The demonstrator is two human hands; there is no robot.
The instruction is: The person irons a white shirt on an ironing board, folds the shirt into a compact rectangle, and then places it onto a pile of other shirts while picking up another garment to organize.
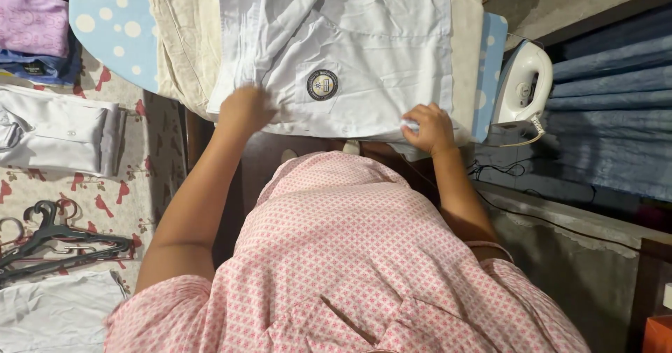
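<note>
A person in a pink patterned top stands at an ironing board [112, 24] covered in blue cloth with pale dots, seen from above. A pale blue shirt [364, 45] lies spread across the board, its chest pocket with a round dark badge [322, 85] facing up. The left hand [245, 108] rests on the shirt's near edge just left of the badge, fingers curled down onto the fabric; whether it pinches the cloth cannot be told. The right hand [428, 128] is closed on the shirt's lower right corner, gripping a fold of cloth between thumb and fingers. The two hands are well apart. A white electric iron [521, 87] stands upright at the board's right end. Left of the board, a folded white shirt [59, 139] and dark hangers [56, 244] lie on a bird-patterned sheet [150, 185].
</note>
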